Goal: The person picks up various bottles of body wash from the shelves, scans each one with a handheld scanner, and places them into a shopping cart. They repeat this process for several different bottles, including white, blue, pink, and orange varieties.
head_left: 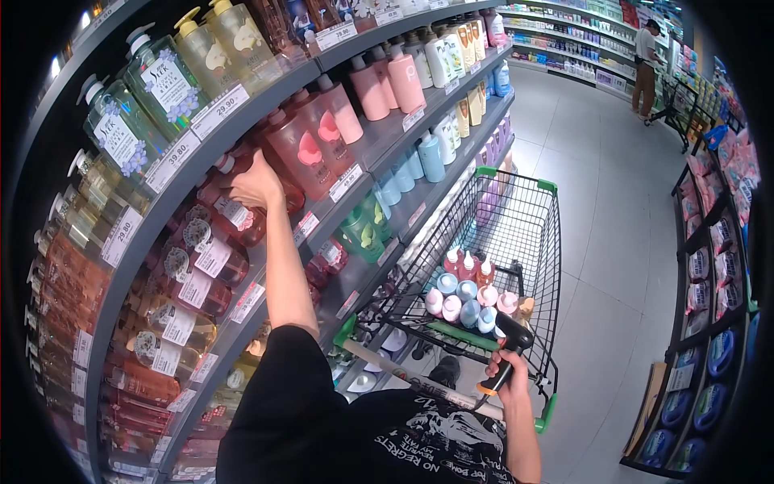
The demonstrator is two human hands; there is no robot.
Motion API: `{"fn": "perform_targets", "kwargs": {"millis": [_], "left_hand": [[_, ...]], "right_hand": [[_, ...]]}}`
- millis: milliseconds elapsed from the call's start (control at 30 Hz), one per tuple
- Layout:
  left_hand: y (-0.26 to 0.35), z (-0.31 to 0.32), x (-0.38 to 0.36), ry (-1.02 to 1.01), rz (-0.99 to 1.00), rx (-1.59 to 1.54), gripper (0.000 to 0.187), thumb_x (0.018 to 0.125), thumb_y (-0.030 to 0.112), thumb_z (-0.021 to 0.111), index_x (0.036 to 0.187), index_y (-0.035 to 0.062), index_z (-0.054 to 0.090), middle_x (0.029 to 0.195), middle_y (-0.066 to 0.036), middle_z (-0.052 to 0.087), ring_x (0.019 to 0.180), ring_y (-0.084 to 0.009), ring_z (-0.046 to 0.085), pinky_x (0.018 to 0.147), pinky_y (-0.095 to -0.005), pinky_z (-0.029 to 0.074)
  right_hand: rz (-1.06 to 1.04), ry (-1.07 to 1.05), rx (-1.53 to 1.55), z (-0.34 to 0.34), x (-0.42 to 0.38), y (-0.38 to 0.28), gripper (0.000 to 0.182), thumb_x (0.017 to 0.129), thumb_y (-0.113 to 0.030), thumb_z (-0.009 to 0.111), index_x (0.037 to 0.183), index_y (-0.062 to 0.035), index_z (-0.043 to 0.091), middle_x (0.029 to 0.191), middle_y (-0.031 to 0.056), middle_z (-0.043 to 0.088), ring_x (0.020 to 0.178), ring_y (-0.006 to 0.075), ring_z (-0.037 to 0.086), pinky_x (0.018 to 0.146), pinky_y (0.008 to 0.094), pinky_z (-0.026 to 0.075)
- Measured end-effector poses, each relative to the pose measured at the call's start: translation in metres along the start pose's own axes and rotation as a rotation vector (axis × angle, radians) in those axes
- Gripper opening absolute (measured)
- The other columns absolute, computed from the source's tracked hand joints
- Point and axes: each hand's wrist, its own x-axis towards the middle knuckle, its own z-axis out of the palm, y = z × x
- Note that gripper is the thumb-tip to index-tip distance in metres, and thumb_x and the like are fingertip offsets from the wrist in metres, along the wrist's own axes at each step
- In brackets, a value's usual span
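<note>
My left hand [256, 184] reaches into the shelf, at a dark pink bottle [240, 219] with a white label; the fingertips are partly hidden among the bottles. Larger pink bottles [298, 153] stand just right of it. My right hand [509, 373] is wrapped round the handle of a black handheld scanner [513, 339], above the handle end of a shopping cart [556, 278]. Inside the cart stand several bottles, among them red pump bottles [468, 268] and ones with white, pink and blue caps.
Curved shelves [322, 211] packed with bottles and price tags fill the left. A person [646, 68] stands at the far end of the aisle near another cart [681, 109]. Racks with packages [723, 266] line the right side. Grey tiled floor [601, 210] runs between.
</note>
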Motion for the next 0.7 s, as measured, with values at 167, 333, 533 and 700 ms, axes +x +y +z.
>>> {"fn": "perform_targets", "kwargs": {"millis": [167,333,533,700], "left_hand": [[0.008,-0.010,-0.014,0.010,0.033,0.047,0.078,0.060,0.048,0.081,0.101,-0.0094,0.049,0.101,-0.029,0.053,0.095,-0.0431,0.055,0.086,-0.0501,0.044],[-0.002,-0.001,-0.012,0.013,0.177,0.188,0.075,0.060,0.056,0.077,0.090,-0.0099,0.058,0.094,-0.028,0.058,0.095,-0.0399,0.056,0.083,-0.0485,0.045],[-0.018,-0.022,0.007,-0.071,0.126,0.037,0.072,0.065,0.051,0.077,0.088,-0.0161,0.062,0.097,-0.034,0.057,0.096,-0.0430,0.051,0.088,-0.0492,0.042],[-0.029,-0.030,0.002,0.068,0.010,-0.246,0.068,0.065,0.032,0.082,0.106,-0.0112,0.049,0.109,-0.028,0.055,0.097,-0.0374,0.053,0.090,-0.0467,0.041]], "right_hand": [[0.009,-0.006,0.011,0.003,0.000,-0.001,0.030,0.079,-0.009,0.058,0.108,-0.0065,0.049,0.071,0.0044,0.047,0.055,0.0138,0.045,0.051,0.0269,0.038],[0.015,0.004,0.024,0.001,0.001,-0.001,0.030,0.078,-0.007,0.057,0.107,-0.0065,0.050,0.070,0.0044,0.047,0.054,0.0133,0.045,0.049,0.0270,0.038],[0.000,0.022,0.055,0.005,-0.002,-0.003,0.029,0.078,-0.006,0.057,0.106,-0.0066,0.051,0.070,0.0044,0.048,0.054,0.0132,0.044,0.049,0.0272,0.038],[0.042,0.037,0.056,0.005,0.000,-0.002,0.028,0.079,-0.006,0.056,0.106,-0.0066,0.051,0.071,0.0046,0.048,0.055,0.0132,0.045,0.049,0.0273,0.038]]}}
